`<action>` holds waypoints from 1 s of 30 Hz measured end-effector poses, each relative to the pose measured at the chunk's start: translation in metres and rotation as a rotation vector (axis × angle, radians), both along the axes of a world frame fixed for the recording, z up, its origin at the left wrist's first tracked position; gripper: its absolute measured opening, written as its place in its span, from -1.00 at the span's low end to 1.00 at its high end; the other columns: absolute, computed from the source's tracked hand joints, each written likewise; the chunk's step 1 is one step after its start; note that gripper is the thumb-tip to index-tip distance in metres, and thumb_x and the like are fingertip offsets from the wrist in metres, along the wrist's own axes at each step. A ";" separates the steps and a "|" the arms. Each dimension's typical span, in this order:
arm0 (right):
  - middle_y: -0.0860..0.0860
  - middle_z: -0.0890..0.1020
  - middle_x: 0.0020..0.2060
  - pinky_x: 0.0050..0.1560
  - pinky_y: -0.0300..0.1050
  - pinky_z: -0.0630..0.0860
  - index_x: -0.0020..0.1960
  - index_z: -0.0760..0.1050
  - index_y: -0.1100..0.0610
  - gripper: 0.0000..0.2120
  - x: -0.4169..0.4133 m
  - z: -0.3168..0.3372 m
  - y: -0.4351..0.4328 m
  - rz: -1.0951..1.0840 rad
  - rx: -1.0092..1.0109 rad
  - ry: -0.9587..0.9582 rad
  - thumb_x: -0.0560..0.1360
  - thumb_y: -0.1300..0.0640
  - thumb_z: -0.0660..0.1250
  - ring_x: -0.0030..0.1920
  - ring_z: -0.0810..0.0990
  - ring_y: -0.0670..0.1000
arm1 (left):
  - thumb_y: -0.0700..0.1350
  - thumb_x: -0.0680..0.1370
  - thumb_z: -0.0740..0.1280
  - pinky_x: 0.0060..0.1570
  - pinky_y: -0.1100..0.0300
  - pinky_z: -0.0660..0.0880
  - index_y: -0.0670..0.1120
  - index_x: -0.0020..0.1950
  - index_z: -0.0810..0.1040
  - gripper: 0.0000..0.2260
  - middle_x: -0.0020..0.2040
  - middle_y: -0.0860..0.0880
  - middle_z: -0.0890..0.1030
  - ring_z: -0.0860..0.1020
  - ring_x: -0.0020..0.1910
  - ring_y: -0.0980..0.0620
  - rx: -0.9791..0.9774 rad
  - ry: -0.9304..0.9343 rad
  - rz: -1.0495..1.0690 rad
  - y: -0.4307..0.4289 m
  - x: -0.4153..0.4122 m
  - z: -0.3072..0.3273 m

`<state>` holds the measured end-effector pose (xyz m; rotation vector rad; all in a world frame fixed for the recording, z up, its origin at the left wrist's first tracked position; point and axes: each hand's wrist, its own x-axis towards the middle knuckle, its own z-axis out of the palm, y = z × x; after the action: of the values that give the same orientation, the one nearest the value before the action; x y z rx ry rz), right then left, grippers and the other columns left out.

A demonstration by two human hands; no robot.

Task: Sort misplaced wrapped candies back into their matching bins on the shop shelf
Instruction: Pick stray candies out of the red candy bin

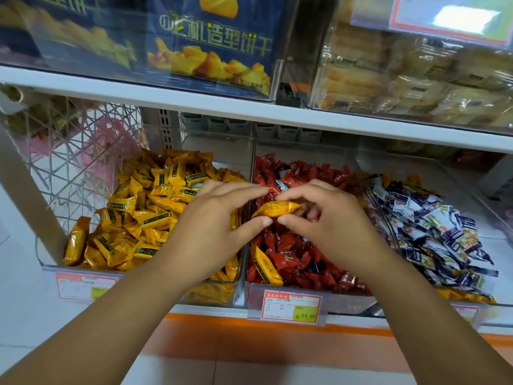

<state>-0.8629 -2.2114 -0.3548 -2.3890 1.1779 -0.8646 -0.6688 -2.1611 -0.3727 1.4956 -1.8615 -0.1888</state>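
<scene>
Three clear bins stand side by side on the shelf. The left bin holds yellow wrapped candies, the middle bin red ones, the right bin blue-and-white ones. My right hand pinches a yellow candy between thumb and fingers above the red bin. My left hand hovers beside it over the divider, fingers spread, its fingertips close to the candy's left end. Another stray yellow candy lies among the red ones near the front. Some yellow wrappers show at the front of the right bin.
An upper shelf edge runs close above the bins, carrying blue biscuit boxes and a clear case of wrapped pastries. A wire basket stands left of the bins. A price tag hangs on the red bin's front.
</scene>
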 end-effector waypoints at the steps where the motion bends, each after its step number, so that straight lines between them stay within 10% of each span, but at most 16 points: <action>1: -0.18 0.54 -0.15 -0.16 -0.38 0.41 0.10 0.59 -0.10 -0.73 0.004 -0.001 0.003 0.027 0.014 -0.027 0.43 0.11 0.47 -0.17 0.51 -0.21 | 0.24 0.43 0.25 0.10 0.48 0.24 0.20 0.28 0.52 -0.56 0.05 0.41 0.43 0.33 0.15 0.27 -0.004 0.015 0.001 0.001 -0.001 0.001; 7: -0.14 0.58 -0.18 -0.13 -0.22 0.51 0.10 0.47 -0.14 -0.69 0.006 -0.007 0.007 0.058 0.354 0.051 0.41 -0.09 0.46 -0.17 0.54 -0.18 | 0.01 0.51 0.39 -0.28 0.46 0.28 0.16 0.21 0.58 -0.73 -0.16 0.25 0.49 0.44 -0.28 0.35 -0.074 0.178 0.247 0.001 0.022 0.011; 12: -0.12 0.44 -0.09 0.01 -0.13 0.43 0.14 0.55 -0.11 -0.59 0.015 -0.023 0.013 0.095 0.244 0.493 0.38 -0.27 0.41 0.01 0.37 -0.12 | 0.00 0.49 0.42 0.26 0.01 0.31 0.08 0.41 0.42 -0.51 0.36 -0.04 0.48 0.34 0.32 -0.13 0.180 -0.093 0.410 -0.004 0.049 -0.002; 19: -0.09 0.45 -0.38 -0.33 -0.26 0.33 -0.27 0.49 -0.09 -0.83 0.010 -0.007 0.005 -0.008 0.288 -0.101 0.45 0.04 0.43 -0.39 0.37 -0.15 | 0.10 0.49 0.36 0.13 0.37 0.25 0.14 0.27 0.54 -0.65 0.12 0.24 0.53 0.36 0.18 0.19 0.034 -0.033 0.154 0.008 0.027 0.007; 24: 0.04 0.65 -0.19 -0.13 -0.14 0.51 -0.07 0.57 -0.01 -0.92 0.026 0.001 0.016 0.087 0.358 -0.478 0.52 0.17 0.37 -0.17 0.59 0.05 | 0.30 0.38 0.28 -0.05 0.47 0.30 0.21 0.25 0.54 -0.54 -0.14 0.36 0.45 0.40 -0.06 0.23 0.038 0.037 0.024 0.012 0.010 0.004; 30: -0.08 0.69 -0.08 -0.11 -0.31 0.53 0.18 0.52 -0.04 -0.80 0.021 0.003 0.006 0.093 0.406 -0.411 0.59 0.11 0.25 -0.09 0.62 -0.17 | 0.03 0.48 0.42 -0.25 0.29 0.41 0.32 -0.02 0.56 -0.82 -0.18 0.26 0.59 0.49 -0.22 0.21 0.006 0.153 0.135 0.004 0.021 0.014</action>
<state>-0.8415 -2.2055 -0.3515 -1.8182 0.9607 -0.9257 -0.6479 -2.1576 -0.3587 1.5599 -1.6352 -0.2388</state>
